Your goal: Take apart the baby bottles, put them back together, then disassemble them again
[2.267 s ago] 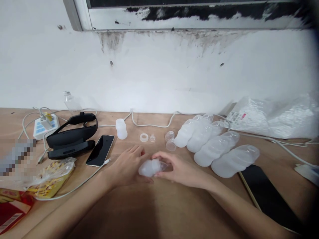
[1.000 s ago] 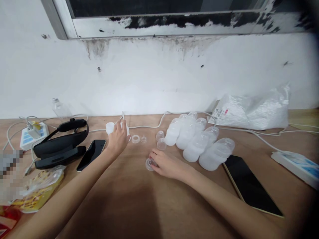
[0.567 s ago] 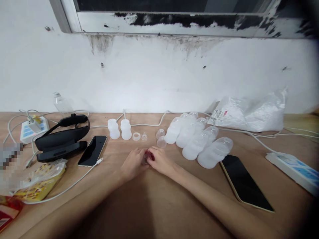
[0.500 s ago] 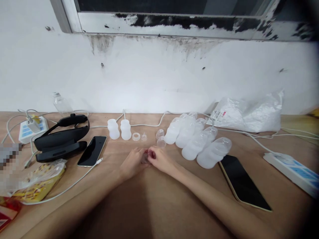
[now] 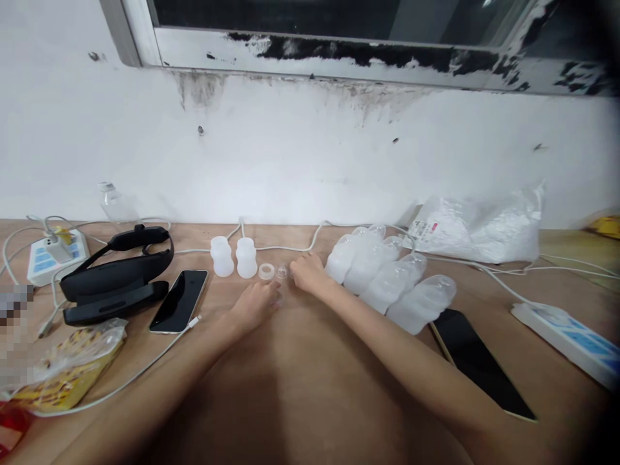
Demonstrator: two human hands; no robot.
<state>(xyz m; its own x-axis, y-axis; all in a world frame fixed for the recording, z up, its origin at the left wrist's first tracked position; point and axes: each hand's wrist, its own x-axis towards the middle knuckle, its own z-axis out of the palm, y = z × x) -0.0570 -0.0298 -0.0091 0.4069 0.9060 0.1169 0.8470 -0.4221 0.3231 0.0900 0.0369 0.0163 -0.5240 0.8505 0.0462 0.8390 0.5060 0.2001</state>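
My left hand [image 5: 256, 305] is closed at the fingertips on a small clear plastic piece [image 5: 278, 299], just above the table; its exact kind is unclear. My right hand [image 5: 309, 273] rests low over the table with fingers curled downward, and what they hold is mostly hidden. Just left of its fingertips lies a clear bottle nipple [image 5: 281, 272], beside a whitish bottle ring [image 5: 266, 271]. Two open white baby bottles [image 5: 247, 258] stand left of the ring. To the right of my right hand, several white bottles with clear caps [image 5: 394, 281] are grouped together.
A phone [image 5: 179, 301] and a black headset-like device [image 5: 116, 268] lie left, near a yellow snack bag [image 5: 77, 374]. At right are a larger black phone [image 5: 479, 361], a power strip [image 5: 566, 339] and a white plastic package [image 5: 477, 223]. White cables run along the wall.
My hands, together before, have separated. The right moved forward to beside the nipple, now covering where two clear caps stood. The left moved slightly left, keeping a clear piece.
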